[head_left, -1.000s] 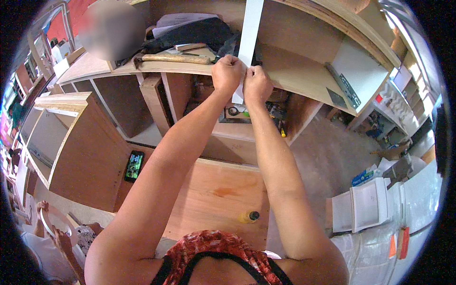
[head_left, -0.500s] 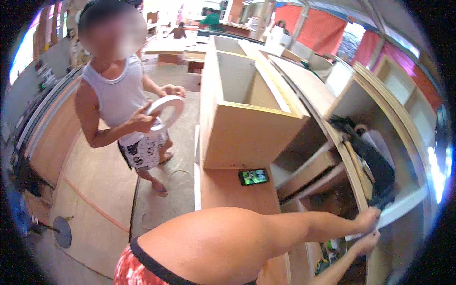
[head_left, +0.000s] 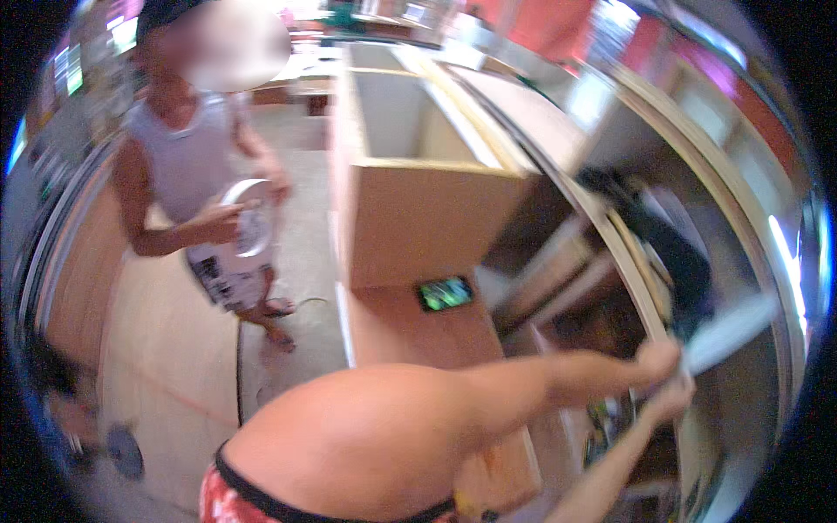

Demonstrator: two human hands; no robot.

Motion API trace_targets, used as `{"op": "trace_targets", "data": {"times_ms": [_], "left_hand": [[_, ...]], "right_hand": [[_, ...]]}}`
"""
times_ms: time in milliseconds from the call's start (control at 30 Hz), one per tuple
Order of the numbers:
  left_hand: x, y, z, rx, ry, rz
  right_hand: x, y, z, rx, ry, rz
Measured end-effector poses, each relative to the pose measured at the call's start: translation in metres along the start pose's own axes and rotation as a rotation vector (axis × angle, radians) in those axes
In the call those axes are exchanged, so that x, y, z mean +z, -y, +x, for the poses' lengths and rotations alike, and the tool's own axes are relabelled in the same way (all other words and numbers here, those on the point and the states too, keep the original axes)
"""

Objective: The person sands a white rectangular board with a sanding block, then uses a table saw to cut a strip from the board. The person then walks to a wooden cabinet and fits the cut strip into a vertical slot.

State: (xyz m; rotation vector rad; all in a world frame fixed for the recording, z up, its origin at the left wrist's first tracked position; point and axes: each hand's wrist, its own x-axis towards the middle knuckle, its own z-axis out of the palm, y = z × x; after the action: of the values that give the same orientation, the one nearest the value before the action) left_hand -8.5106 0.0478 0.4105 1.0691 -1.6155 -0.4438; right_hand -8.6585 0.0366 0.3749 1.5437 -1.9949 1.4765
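My left hand (head_left: 659, 362) and my right hand (head_left: 670, 399) are close together at the right, both closed around a pale, flat strip (head_left: 728, 336). The strip slants up and right from my fists, in front of an open wooden cabinet frame (head_left: 697, 144). My left arm reaches across from the lower middle; the right forearm rises from the bottom edge. Motion blur hides the exact finger placement. Just beyond my hands, a dark bundle (head_left: 676, 253) lies inside the frame.
A person in a white tank top (head_left: 179, 139) stands at left, holding a white roll of tape or banding (head_left: 251, 218). A plywood box (head_left: 427, 222) and a lit phone (head_left: 445, 294) rest on the wooden surface ahead. Plywood sheets (head_left: 166, 349) lean at left.
The view has shifted slightly and blurred. The strip's far end now tilts higher, with my hands still on it. The other person has lowered the white roll and turned it.
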Motion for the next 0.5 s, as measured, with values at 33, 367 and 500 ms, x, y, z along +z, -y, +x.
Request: {"op": "trace_targets", "data": {"times_ms": [33,367,500], "left_hand": [[0.015,0.002,-0.012,-0.009,0.044,0.001],[0.012,0.027,0.004,-0.042,-0.044,0.198],[0.007,0.026,0.002,-0.057,-0.031,0.155]], "right_hand": [[-0.002,-0.01,-0.013,0.017,-0.014,-0.017],[-0.004,0.049,-0.033,-0.074,-0.274,-0.089],[-0.007,0.057,-0.034,0.019,-0.215,-0.083]]}}
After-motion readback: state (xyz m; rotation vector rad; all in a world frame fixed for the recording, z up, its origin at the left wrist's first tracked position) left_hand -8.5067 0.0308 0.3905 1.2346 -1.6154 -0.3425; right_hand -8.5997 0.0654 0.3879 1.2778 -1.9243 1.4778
